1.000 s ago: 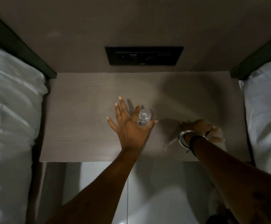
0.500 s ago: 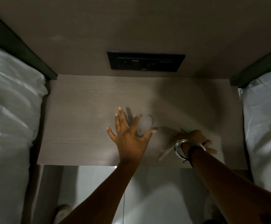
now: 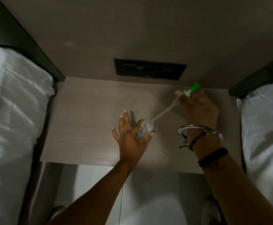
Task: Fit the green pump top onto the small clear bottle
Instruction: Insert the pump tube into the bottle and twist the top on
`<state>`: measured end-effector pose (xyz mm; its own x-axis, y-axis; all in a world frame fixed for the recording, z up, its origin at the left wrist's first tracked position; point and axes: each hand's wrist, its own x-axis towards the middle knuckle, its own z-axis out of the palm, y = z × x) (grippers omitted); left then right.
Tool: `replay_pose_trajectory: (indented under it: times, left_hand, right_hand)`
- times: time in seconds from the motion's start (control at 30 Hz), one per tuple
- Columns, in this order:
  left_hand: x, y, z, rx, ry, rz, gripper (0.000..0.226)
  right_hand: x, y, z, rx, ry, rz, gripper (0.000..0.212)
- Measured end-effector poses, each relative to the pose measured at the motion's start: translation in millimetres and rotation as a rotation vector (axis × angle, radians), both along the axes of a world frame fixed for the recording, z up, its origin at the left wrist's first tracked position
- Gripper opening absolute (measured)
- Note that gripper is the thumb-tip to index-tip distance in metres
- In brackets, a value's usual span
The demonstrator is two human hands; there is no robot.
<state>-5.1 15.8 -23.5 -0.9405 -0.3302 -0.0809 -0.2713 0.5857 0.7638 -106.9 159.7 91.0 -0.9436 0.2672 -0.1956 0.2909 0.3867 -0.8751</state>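
Observation:
The small clear bottle [image 3: 145, 129] stands on the wooden nightstand [image 3: 87, 120], seen from above. My left hand [image 3: 130, 137] grips it between thumb and forefinger, the other fingers spread. My right hand [image 3: 199, 108] is raised to the right and holds the green pump top [image 3: 191, 90] tilted, green head pointing up and away. Its long clear dip tube [image 3: 163, 113] slants down-left, and its tip reaches the bottle's mouth.
A black socket panel [image 3: 150, 68] is set in the wall behind the nightstand. White bedding lies on the left [image 3: 13, 120] and right [image 3: 265, 127]. A few water drops [image 3: 163, 155] sit near the nightstand's front edge.
My right hand has lifted the pump top off the nightstand and swung it up and back, bringing the tube's tip to the bottle. My left hand has stayed on the bottle.

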Motion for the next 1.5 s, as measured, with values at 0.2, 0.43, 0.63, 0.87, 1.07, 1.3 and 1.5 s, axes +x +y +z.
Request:
replay_pose_trajectory:
  times: [0.2, 0.43, 0.63, 0.87, 1.07, 1.3, 1.5]
  left_hand:
    - [-3.1, -1.4, -3.3, 0.0, -0.012, 0.008, 0.054]
    - [-3.3, -6.2, -7.6, -0.079, 0.002, -0.058, 0.049]
    - [-6.1, -8.3, -17.3, -0.02, 0.036, -0.039, 0.038]
    - [-3.2, -2.5, -21.1, 0.042, 0.09, 0.002, 0.048]
    - [-3.5, -3.4, -23.1, -0.002, 0.055, -0.035, 0.048]
    - [-4.1, -5.1, -25.1, 0.028, 0.09, -0.033, 0.046]
    - [-4.6, -9.5, -24.9, -0.044, 0.06, -0.091, 0.047]
  right_hand:
    - [25.6, -18.5, -24.8, 0.162, 0.168, 0.134, 0.036]
    - [47.9, -25.5, -69.1, 0.401, 0.155, 0.583, 0.03]
    - [37.0, -34.4, -74.9, 0.586, 0.161, 0.557, 0.041]
    - [34.2, -29.7, -82.7, 0.354, -0.008, 0.631, 0.086]
    - [33.5, -32.6, -90.0, 0.372, 0.105, 0.556, 0.078]
    - [37.8, -23.7, -94.1, 0.217, 0.193, 0.628, 0.052]
    - [31.4, -31.5, -89.3, 0.309, 0.181, 0.598, 0.069]
